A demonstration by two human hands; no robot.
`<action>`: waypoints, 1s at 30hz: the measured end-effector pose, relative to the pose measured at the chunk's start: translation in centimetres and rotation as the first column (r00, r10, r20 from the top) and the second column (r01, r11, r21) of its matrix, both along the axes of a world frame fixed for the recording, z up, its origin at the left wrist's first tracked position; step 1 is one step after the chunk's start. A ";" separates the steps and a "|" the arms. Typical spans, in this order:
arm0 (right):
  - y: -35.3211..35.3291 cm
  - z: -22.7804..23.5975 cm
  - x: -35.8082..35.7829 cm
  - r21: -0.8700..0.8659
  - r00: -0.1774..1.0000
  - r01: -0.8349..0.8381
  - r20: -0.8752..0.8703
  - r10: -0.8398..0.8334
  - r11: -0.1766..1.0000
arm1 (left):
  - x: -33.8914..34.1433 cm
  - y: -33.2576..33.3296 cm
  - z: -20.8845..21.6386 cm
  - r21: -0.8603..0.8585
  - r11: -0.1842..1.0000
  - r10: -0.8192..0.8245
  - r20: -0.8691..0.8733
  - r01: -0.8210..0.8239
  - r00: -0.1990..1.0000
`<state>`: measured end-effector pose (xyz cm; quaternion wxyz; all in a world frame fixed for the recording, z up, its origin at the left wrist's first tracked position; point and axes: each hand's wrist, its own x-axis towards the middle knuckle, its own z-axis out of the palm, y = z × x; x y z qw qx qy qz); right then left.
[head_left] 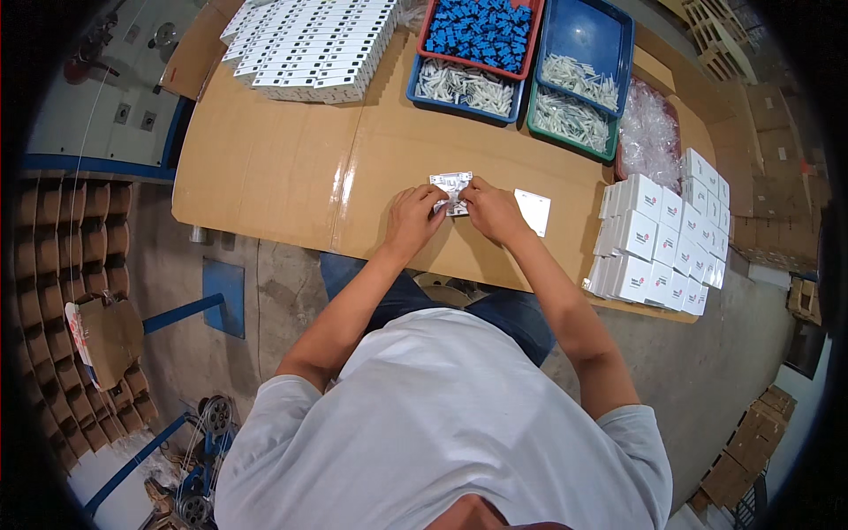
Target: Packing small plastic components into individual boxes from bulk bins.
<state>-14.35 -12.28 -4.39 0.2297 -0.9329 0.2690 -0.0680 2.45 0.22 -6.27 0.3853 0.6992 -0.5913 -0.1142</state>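
Near the front edge of the table, a small white rectangular piece (pixel 453 182) with dark details and small parts on it lies between my two hands. My left hand (pixel 413 216) has its fingers curled and pinched at the left side of this piece. From the other side, the bent fingers of my right hand (pixel 496 213) close on its right edge. The fingertips meet over its middle and partly hide it, along with any small part they pinch. Just right of my right hand, a flat white plate (pixel 533 212) with small holes lies on the cardboard.
Cardboard covers the table (pixel 274 168). Rows of white pieces (pixel 314 44) stand at the back left. Behind my hands are a red tray of blue parts (pixel 477 35) and blue trays (pixel 583 40) with white plugs. Clear plastic bags (pixel 649 132) and stacked white boxes (pixel 658 238) stand right.
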 end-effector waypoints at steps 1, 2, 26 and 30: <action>0.2 0.0 0.0 0.005 0.999 0.022 0.030 -0.022 1.000 | 0.1 0.2 0.2 0.001 1.000 0.001 0.001 -0.001 1.000; 0.3 0.0 -0.1 0.010 0.997 0.044 0.059 -0.044 0.999 | 0.1 0.3 0.4 -0.036 0.999 -0.026 0.030 0.027 0.999; 2.9 0.2 1.9 -0.174 0.987 0.131 -0.071 -0.145 0.976 | -0.3 0.6 -0.4 -0.064 0.998 -0.006 0.105 0.013 0.994; 4.4 0.7 1.8 -0.272 0.959 0.028 -0.265 -0.103 0.962 | -0.2 0.6 -1.0 -0.113 0.993 -0.001 0.135 0.016 0.991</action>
